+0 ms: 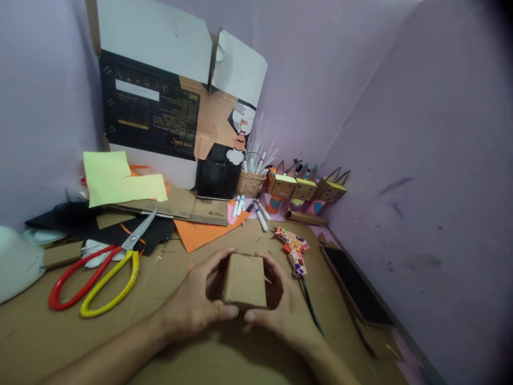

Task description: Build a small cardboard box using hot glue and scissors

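Note:
Between my two hands is a small brown cardboard box (245, 279), its flat top facing up. My left hand (196, 294) curves round the box's left side, thumb at the near edge and fingers toward the far edge. From the right, my right hand (282, 305) grips it the same way, its thumb close to the left one. The undersides of the box and most fingertips are hidden. To the right of the box lies a glue gun (294, 248) covered in colourful patterns, its black cord running toward me.
Large scissors (116, 262) with red and yellow handles lie left. Behind are yellow paper (108, 179), orange paper (208, 231), markers (261, 216) and a basket of sticks (251, 183). Several cardboard animal figures (284, 185) stand back right; a phone (356, 286) lies by the wall.

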The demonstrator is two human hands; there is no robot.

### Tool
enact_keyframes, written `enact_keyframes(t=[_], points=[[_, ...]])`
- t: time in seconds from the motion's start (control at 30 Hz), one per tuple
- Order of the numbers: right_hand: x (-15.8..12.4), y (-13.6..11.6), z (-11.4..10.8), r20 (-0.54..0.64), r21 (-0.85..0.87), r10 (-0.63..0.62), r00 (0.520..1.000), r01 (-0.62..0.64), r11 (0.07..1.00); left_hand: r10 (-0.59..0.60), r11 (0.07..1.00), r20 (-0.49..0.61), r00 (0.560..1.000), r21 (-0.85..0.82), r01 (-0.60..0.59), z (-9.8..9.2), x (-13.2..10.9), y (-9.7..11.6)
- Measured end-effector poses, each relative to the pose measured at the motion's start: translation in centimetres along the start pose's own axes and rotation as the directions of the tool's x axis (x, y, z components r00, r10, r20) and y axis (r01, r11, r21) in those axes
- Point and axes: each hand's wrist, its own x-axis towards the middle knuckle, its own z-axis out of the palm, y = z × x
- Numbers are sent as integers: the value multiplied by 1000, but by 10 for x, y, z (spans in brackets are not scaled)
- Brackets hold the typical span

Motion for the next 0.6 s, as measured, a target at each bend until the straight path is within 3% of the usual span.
enact_keyframes(t=[0.13, 0.27, 0.4, 0.5, 0.6], points=[[12, 5, 0, -63, 38, 60, 996, -57, 998, -127, 969, -114, 985, -225, 99, 7, 9, 6], [19, -1, -1, -138, -68, 136, 981, -147, 987, -274, 929, -271, 923, -324, 180, 14, 14, 18], [15, -6, -1, -29, -161, -10, 1000, 5, 987, -359, 879, -219, 907, -405, 251, 12, 14, 32], [9, -2, -1, 110, -257, -127, 986, 152, 954, -416, 845, -218, 883, -452, 286, 4, 14, 37], [7, 4, 0, 189, -379, -163, 968, 225, 898, -473, 802, -238, 848, -515, 303, -1, 15, 38]])
